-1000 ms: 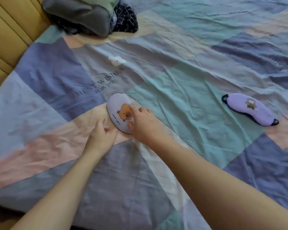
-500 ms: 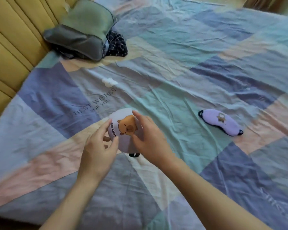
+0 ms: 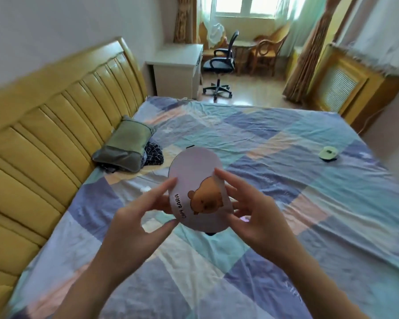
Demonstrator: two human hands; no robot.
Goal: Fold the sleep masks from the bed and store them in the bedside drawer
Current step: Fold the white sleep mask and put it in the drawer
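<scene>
A folded lilac sleep mask with a brown capybara print and the words "CAPY BARA" is held up above the bed, its printed face toward me. My left hand pinches its left edge between thumb and fingers. My right hand grips its right edge, fingertips over the top of the print. A bit of dark strap shows under the mask's lower edge. The second purple mask is not visible; a small pink patch shows behind my right hand.
The patchwork bed sheet spreads below, with a yellow padded headboard on the left. A green-grey pillow lies on dark checked cloth. A small pale green object lies at the right. Beyond stand a white cabinet and a black office chair.
Both hands lifted the folded mask off the sheet and raised it. The view tilted up to the far end of the room, and the second purple mask dropped out of sight.
</scene>
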